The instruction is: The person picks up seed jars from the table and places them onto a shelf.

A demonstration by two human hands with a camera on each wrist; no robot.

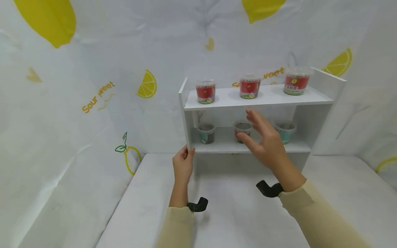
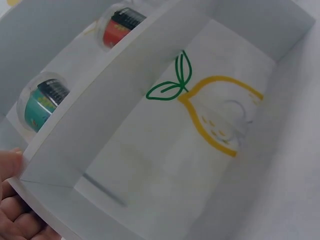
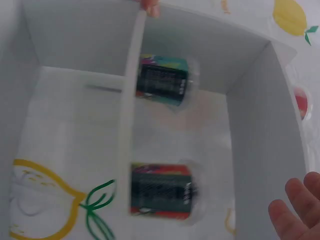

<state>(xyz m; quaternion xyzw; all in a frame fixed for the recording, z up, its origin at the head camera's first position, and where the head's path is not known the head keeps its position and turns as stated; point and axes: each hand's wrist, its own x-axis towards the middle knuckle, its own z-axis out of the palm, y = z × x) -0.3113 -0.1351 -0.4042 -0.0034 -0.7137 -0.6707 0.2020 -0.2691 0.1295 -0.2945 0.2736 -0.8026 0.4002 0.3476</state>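
Note:
A white two-tier shelf (image 1: 217, 148) stands against the backdrop. My left hand (image 1: 183, 164) grips its left side panel at the level of the lower board; in the left wrist view the thumb lies at the front edge, with curled fingers (image 2: 22, 225) around the panel. My right hand (image 1: 267, 143) is held up before the shelf, its fingers extended and nothing in them. Behind it, partly covered, are a red-and-dark plastic cup (image 1: 242, 128) and a teal cup (image 1: 284, 134) on the lower board. Another teal-and-dark cup (image 1: 206, 135) sits at the left.
Three clear-lidded cups with red labels line the top board: a left cup (image 1: 206, 92), a middle cup (image 1: 250, 86) and a larger right cup (image 1: 296, 82). A white table (image 1: 235, 213) lies under the shelf. Lemon-print sheeting (image 1: 102, 62) hangs behind and at the sides.

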